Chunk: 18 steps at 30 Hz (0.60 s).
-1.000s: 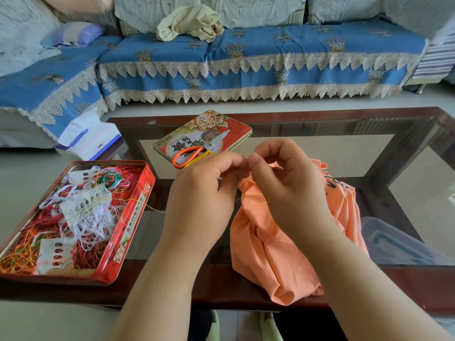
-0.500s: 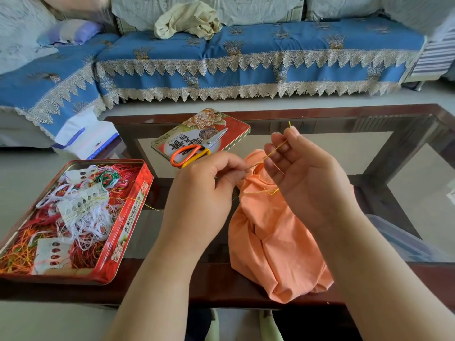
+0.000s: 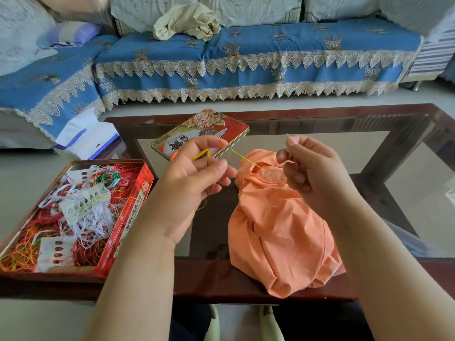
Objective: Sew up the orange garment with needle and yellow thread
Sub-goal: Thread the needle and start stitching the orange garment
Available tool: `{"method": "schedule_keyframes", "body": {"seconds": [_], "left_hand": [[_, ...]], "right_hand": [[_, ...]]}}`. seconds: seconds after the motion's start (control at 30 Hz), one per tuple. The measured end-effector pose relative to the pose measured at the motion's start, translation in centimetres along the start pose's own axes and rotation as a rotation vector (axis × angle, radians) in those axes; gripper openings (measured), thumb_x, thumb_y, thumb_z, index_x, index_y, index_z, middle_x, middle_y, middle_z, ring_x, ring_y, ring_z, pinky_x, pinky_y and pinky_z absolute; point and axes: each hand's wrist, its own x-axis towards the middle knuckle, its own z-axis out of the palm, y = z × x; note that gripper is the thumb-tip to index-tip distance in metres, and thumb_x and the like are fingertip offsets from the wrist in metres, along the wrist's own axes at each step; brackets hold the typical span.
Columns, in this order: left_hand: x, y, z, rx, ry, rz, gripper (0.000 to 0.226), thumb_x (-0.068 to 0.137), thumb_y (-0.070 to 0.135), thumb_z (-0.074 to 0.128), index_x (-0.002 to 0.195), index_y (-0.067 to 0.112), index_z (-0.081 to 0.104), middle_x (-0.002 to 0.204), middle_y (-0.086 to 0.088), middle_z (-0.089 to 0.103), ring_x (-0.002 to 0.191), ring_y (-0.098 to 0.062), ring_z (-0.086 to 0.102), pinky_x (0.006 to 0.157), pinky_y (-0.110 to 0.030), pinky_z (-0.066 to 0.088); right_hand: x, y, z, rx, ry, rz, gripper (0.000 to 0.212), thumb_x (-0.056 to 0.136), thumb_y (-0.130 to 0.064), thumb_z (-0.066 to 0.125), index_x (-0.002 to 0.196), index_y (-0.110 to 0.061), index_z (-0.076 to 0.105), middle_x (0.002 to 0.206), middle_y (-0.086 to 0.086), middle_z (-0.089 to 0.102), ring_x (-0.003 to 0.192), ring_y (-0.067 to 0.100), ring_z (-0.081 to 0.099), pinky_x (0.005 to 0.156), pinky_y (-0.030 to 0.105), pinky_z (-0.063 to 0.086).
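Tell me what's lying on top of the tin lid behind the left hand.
On the tin lid lie scissors: a blade tip and bits of orange and yellow handle show. The left hand covers the rest of them and part of the lid.

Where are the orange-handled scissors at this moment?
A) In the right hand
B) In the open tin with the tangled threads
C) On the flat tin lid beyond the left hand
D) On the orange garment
C: the scissors lie on the flat tin lid, partly hidden behind the left hand, apart from the open tin and the orange garment.
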Motion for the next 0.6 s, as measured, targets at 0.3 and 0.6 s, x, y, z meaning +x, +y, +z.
{"method": "schedule_keyframes", "body": {"seconds": [0.3, 0.6], "left_hand": [[0.2, -0.3, -2.4, 0.099, 0.007, -0.173, 0.029, 0.083, 0.01, 0.062, 0.111, 0.018, 0.057, 0.079, -0.002, 0.072, 0.065, -0.01, 0.064, 0.067, -0.024, 0.046], [0.2, -1.5, -1.3, -0.236, -0.079, -0.277, 0.04, 0.078, 0.008, 0.058, 0.116, 0.021, 0.062, 0.106, 0.001, 0.074, 0.066, -0.004, 0.066, 0.061, -0.015, 0.055]], "right_hand": [[1.1, 0.3, -1.6, 0.039, 0.274, 0.011, 0.021, 0.102, -0.015, 0.043, 0.082, -0.014, 0.049, 0.065, 0.001, 0.056, 0.04, 0.006, 0.03, 0.033, 0.016, 0.02], [0.1, 1.4, 1.2, -0.164, 0.052, -0.036, 0.017, 0.102, -0.016, 0.045, 0.086, -0.013, 0.049, 0.062, 0.004, 0.063, 0.034, 0.007, 0.028, 0.035, 0.017, 0.021]]}}
